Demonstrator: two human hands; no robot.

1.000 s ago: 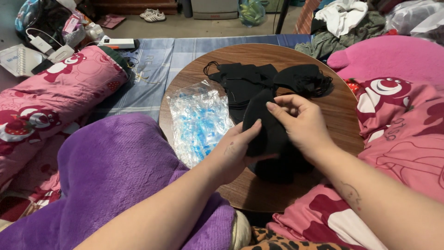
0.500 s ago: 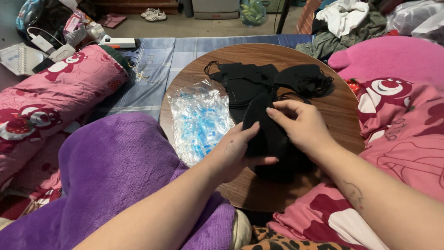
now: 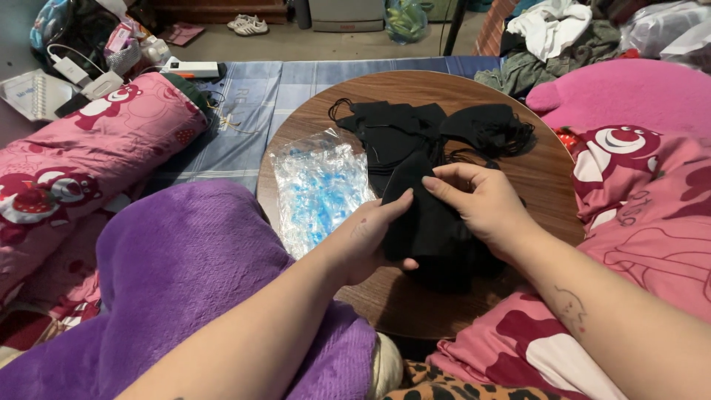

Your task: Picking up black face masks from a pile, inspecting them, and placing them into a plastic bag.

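A stack of black face masks is held upright over the round wooden table. My left hand cups the stack from the left and below, thumb under it. My right hand grips the stack's top right edge with its fingertips. More black masks with ear loops lie spread on the table beyond my hands. A clear plastic bag with blue print lies flat on the table's left part, just left of my left hand.
A purple blanket covers my lap at lower left. Pink printed bedding lies at left and pink cushions at right. A striped blue mat, chargers, a notebook and a clothes heap sit beyond the table.
My hands stay on the mask stack. The left hand has slid slightly under it and the right fingers have shifted along its top edge.
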